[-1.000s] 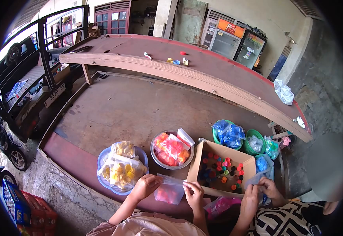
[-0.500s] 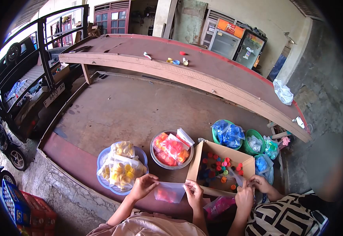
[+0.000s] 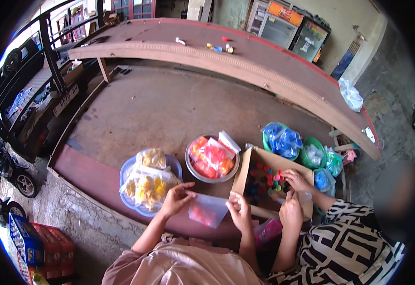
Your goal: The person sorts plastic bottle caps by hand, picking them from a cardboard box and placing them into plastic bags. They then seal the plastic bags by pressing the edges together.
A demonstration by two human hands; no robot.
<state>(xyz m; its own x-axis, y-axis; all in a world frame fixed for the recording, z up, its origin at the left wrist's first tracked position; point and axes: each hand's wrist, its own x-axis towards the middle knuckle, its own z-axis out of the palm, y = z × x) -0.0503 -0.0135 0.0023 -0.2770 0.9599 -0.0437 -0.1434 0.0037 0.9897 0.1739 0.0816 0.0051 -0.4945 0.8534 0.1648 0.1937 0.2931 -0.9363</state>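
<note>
Between my two hands is a clear plastic bag [image 3: 213,208] with red bottle caps [image 3: 202,216] in its lower part. My left hand [image 3: 178,199] pinches its upper left corner. At the upper right corner, my right hand [image 3: 240,212] grips it with thumb and fingers. Just beyond my left hand sits a blue plastic basin [image 3: 125,172] with bags of yellow and cream caps [image 3: 150,189]. A metal bowl [image 3: 236,166] with bags of red and orange caps [image 3: 212,159] stands past the bag.
At my right, a co-worker's hand [image 3: 295,180] reaches into a cardboard box [image 3: 241,172] of loose colored caps; their other hand [image 3: 291,210] is near its front edge. Green baskets [image 3: 299,153] hold blue and clear bags. A raised shelf [image 3: 264,86] crosses behind. Crates [image 3: 50,244] stand lower left.
The view has tipped downward, so the table things appear higher. My hands still hold the bag stretched between them. The co-worker's far hand has moved from beside the other hand into the box.
</note>
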